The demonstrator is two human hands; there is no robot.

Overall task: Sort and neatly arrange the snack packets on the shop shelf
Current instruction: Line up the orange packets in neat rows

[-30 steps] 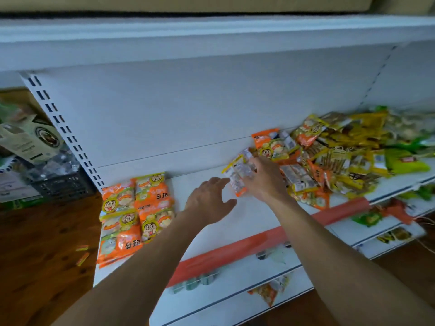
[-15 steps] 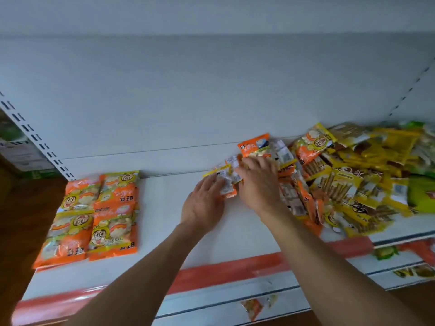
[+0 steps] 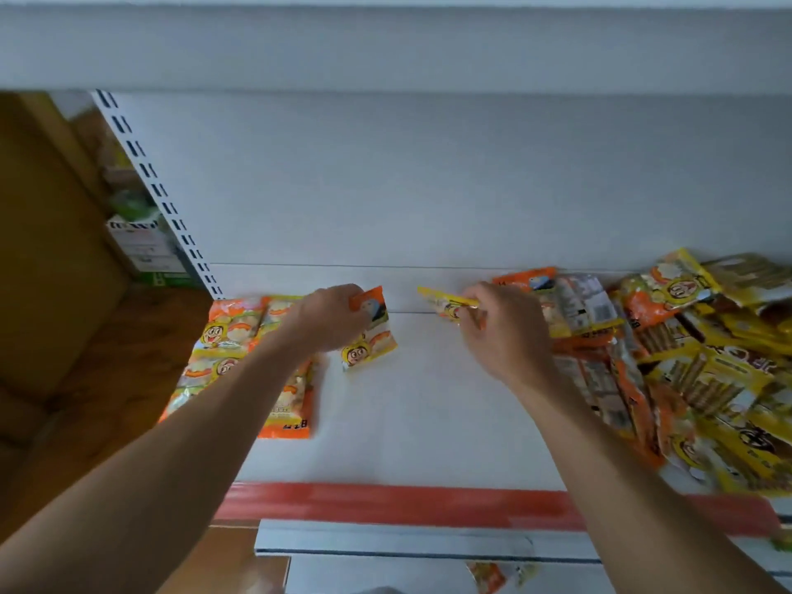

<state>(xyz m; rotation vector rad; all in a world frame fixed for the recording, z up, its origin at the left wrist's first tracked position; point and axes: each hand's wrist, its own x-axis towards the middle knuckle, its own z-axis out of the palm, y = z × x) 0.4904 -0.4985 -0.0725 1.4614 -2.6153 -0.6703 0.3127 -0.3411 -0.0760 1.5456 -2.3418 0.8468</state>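
Left grip (image 3: 330, 319) clutching orange snack packet (image 3: 370, 332) beside sorted row (image 3: 231, 336); right grip (image 3: 501, 332) pinching yellow packet (image 3: 445, 304) near jumbled pile (image 3: 685, 358). Best laying orange one face-up, edges squared with row.

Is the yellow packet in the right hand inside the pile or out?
Out: the right hand pinches the yellow packet left of the pile, over bare shelf.

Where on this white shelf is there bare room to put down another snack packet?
The middle of the white shelf is bare, between the orange packet in the left hand, the heaped yellow and orange packets on the right, and the red front strip. The right end is crowded; the left end holds neat orange packet rows.
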